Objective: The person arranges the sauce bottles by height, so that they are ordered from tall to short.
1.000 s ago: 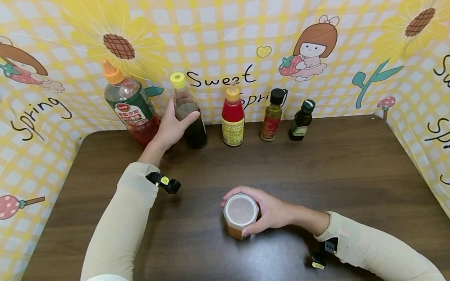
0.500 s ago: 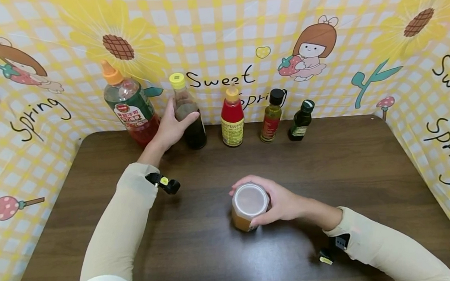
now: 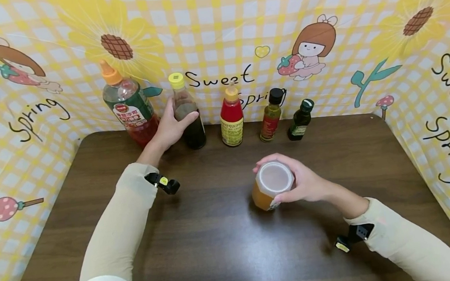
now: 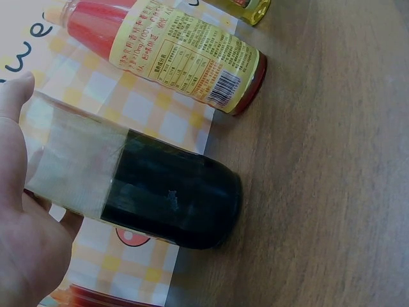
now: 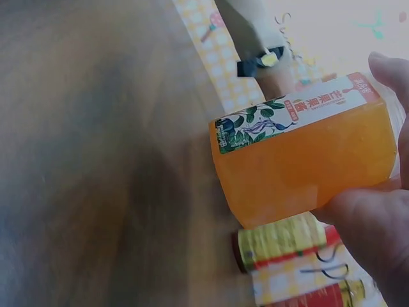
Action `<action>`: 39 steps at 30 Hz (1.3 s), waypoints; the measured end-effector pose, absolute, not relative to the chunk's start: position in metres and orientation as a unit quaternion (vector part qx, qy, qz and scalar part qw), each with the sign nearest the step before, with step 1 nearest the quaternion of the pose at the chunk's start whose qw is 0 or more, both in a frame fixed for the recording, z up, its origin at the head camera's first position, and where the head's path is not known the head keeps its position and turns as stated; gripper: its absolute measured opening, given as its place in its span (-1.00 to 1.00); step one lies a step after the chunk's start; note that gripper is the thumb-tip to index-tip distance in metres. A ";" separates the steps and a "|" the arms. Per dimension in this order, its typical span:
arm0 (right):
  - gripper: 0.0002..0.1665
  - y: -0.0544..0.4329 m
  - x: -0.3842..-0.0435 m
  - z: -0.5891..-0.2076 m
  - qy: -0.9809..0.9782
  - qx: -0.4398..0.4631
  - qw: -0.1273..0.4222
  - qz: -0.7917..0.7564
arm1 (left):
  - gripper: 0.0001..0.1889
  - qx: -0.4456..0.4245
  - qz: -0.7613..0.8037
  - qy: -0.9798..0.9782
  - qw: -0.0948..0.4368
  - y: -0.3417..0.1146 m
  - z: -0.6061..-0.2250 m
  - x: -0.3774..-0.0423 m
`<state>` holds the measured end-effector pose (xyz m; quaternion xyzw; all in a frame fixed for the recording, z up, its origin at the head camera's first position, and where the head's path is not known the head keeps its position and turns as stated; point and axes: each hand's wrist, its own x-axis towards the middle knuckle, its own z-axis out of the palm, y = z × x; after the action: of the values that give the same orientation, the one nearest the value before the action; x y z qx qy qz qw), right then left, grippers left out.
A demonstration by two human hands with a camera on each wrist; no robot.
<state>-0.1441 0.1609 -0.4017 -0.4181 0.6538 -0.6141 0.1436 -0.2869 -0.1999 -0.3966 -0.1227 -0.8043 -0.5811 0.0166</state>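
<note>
My left hand (image 3: pixel 169 127) grips a glass bottle of dark liquid (image 3: pixel 195 132) with a yellow cap, thumb across its front and fingers behind. It stands upright at the table's back; in the left wrist view the bottle (image 4: pixel 172 192) is roughly half filled. My right hand (image 3: pixel 309 181) holds an angular jar of orange contents (image 3: pixel 264 196) round its upper part, over the middle of the table. Its pale translucent lid (image 3: pixel 275 177) faces up. In the right wrist view the jar (image 5: pixel 307 173) shows a white label with leaves and fruit, and its base is raised off the wood.
A big red sauce bottle (image 3: pixel 129 108) with an orange nozzle stands left of my left hand. To the right stand a red squeeze bottle (image 3: pixel 232 124), an oil bottle (image 3: pixel 270 121) and a small dark green bottle (image 3: pixel 301 120). Checked cloth (image 3: pixel 214 21) hangs behind the wooden table (image 3: pixel 202 249).
My right hand has carried the jar to the right and toward the back, lifting it. The left hand keeps its grip on the dark-liquid bottle and has not moved.
</note>
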 end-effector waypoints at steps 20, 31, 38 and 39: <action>-0.18 0.232 -0.162 -0.392 0.653 -0.367 0.088 -0.657 | -0.27 -0.111 -0.570 -0.814 0.020 -0.201 -0.397 -0.284; -0.24 0.269 -0.170 -0.392 0.692 -0.288 0.032 -0.661 | -0.33 -0.116 -0.579 -0.807 0.007 -0.195 -0.382 -0.277; -0.26 0.283 -0.176 -0.396 0.720 -0.229 -0.006 -0.655 | -0.34 -0.114 -0.575 -0.810 0.004 -0.191 -0.364 -0.261; -0.26 0.285 -0.177 -0.397 0.725 -0.217 -0.012 -0.654 | -0.34 -0.115 -0.576 -0.810 0.005 -0.191 -0.363 -0.261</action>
<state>-0.1766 0.2847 -0.3967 -0.2173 0.7248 -0.6538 -0.0117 -0.2605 -0.1908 -0.3634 -0.1154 -0.8095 -0.5756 0.0048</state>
